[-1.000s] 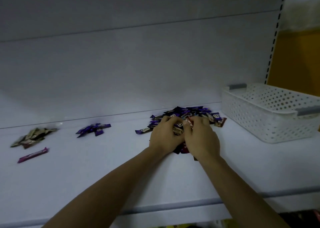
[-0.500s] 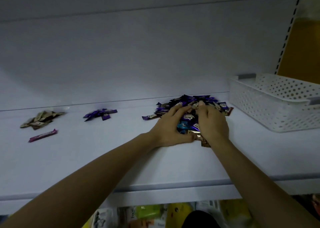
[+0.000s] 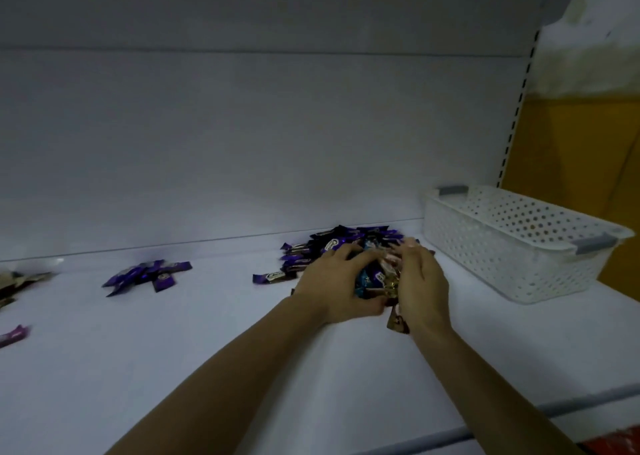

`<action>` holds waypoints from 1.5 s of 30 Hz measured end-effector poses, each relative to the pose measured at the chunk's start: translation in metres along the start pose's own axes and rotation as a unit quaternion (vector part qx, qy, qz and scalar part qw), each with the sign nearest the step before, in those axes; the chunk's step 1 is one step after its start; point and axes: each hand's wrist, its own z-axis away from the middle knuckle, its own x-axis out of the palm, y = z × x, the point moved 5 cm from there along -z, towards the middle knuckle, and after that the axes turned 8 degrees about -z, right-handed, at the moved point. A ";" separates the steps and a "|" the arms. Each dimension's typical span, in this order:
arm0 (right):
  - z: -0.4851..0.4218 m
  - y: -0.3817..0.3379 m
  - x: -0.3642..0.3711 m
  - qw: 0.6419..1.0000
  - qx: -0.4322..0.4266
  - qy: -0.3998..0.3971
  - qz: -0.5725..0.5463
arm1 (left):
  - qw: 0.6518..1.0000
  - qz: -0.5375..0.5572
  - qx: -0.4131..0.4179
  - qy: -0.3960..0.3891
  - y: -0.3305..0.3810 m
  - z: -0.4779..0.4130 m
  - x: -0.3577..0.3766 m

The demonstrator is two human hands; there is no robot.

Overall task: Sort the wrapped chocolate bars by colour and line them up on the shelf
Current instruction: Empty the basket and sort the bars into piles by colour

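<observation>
While both hands cup a handful of bars at the near edge of the mixed pile, the step in hand looks like picking one colour out of the jumble. The left hand curls its fingers over the top of the handful with the thumb tucked below. The right hand closes on it from the right with bent fingers, and a blue wrapper and a gold one show between the two hands. One brown bar lies on the shelf just under the right wrist, outside the grip. Farther left the sorted groups lie well apart: purple bars, a beige bunch at the frame edge, and a lone pink bar nearer. A white basket stands right of the pile. To do this well, it seems best to loosen the grip and let the mix spread flat so the colours read clearly. Single bars can then be pinched by one end and carried to their matching group, since slick wrappers may slide and a full handful could shed bars over the near lip.
</observation>
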 end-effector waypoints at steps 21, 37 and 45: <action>-0.007 -0.047 0.030 0.984 -0.124 -0.065 0.113 | 0.692 0.646 -0.297 0.123 -0.087 0.031 -0.078; 0.196 -0.098 0.334 0.878 0.190 -0.414 -0.146 | 0.659 0.558 -0.407 0.297 -0.244 0.300 -0.207; 0.265 -0.109 0.390 0.877 0.166 -0.435 -0.115 | 0.646 0.526 -0.425 0.354 -0.289 0.361 -0.220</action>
